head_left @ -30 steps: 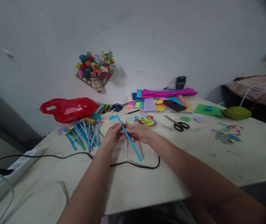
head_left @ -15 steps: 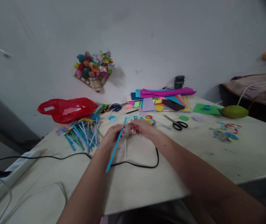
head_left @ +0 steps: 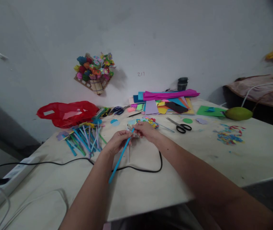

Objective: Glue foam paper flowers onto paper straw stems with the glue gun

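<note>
My left hand [head_left: 118, 140] is closed on a thin blue stick [head_left: 119, 161], which slants down toward me past my wrist. At the stick's upper end, the fingers of my right hand [head_left: 143, 129] are pinched together close to its tip. Whether they grip the stick itself or some small piece there is hard to make out. Beneath and between my hands is a pale, partly see-through object, mostly hidden, with a thin whitish rod [head_left: 129, 154] pointing toward me. Behind my right hand lie colourful flower cut-outs [head_left: 153, 124].
Left are a pile of coloured sticks [head_left: 85, 140], a red plastic bag [head_left: 71, 113] and a power strip [head_left: 14, 174]. A black cord [head_left: 148, 171] loops below my hands. Scissors [head_left: 181, 127], paper scraps [head_left: 231, 136] and a green mango-like fruit [head_left: 239, 113] lie right; coloured sheets [head_left: 152, 107] lie behind.
The blue stick has slid down a little, its upper end now lower, at my right fingertips. My right hand has closed in on that end. The view has shifted slightly.
</note>
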Motion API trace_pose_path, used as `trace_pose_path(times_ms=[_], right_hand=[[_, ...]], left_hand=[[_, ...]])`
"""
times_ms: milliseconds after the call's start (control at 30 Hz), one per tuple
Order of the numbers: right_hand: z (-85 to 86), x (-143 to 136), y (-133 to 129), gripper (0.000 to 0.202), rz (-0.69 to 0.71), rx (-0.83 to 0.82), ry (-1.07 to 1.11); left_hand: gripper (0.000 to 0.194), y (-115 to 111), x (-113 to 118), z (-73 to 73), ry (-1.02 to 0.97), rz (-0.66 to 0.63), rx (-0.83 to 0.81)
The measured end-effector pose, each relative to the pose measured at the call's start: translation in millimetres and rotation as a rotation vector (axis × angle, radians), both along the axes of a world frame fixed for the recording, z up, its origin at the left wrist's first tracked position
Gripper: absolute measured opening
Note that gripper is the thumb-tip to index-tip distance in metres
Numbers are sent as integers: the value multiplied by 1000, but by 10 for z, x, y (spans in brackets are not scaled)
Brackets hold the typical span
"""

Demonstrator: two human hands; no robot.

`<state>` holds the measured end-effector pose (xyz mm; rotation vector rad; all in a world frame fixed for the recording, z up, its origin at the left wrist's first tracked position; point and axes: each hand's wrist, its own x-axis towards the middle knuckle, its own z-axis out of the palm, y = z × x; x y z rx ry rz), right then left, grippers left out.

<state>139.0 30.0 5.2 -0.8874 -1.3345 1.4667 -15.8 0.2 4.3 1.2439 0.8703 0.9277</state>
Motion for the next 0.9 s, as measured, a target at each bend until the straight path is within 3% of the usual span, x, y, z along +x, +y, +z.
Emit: trace_pose_path(times_ms=[500, 733, 900], right_hand=[[-23, 7, 16, 21, -9, 138, -145], [-35, -5, 38, 18, -93, 143, -209], [-24, -9, 42, 18, -160, 259, -312]], left_hand=[[24, -2, 25, -17, 31, 30, 76], [29, -20, 58, -13, 71, 47, 126], [31, -25, 61, -17, 108, 36, 138]])
